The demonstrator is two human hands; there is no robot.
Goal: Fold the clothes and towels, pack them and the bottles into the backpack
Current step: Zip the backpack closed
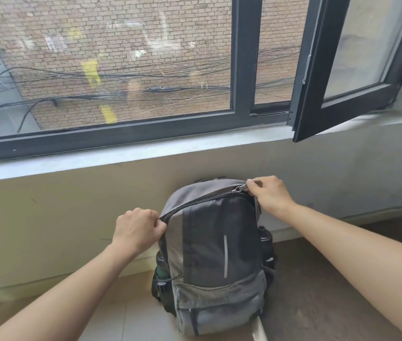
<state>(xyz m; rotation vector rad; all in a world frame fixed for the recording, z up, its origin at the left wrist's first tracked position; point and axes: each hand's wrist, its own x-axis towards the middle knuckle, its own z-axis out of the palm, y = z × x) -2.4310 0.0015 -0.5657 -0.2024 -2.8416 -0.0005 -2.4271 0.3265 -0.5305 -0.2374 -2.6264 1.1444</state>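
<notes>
**Head view: backpack zipper step, late in packing**

The grey and black backpack (216, 254) stood upright at lower centre of the frame, on the floor (318, 291) and against the wall (72, 217) below the window sill (146, 153).

1. Grip state. The right hand (270, 196) pinched the metal zipper pull (239, 188) at the pack's upper right corner. The left hand (137, 230) was clenched on the fabric edge at the pack's upper left, beside the zipper track, apparently bracing it.
2. Contents. A black bottle (266, 242) sat in the side pocket on the frame's right; a darker, greenish bottle (162, 269) showed in the side pocket on the frame's left. No clothes or towels lay in view.
3. Step in hand. This was judged the closing of the main compartment. Whether the track past the pull was open could not be told.
4. Next move. The pull would need a steady draw along the curved track while the left hand kept the fabric taut.
5. Markings. No brand, label or writing could be read. The front panel carried only a plain reflective strip (225, 257).
</notes>
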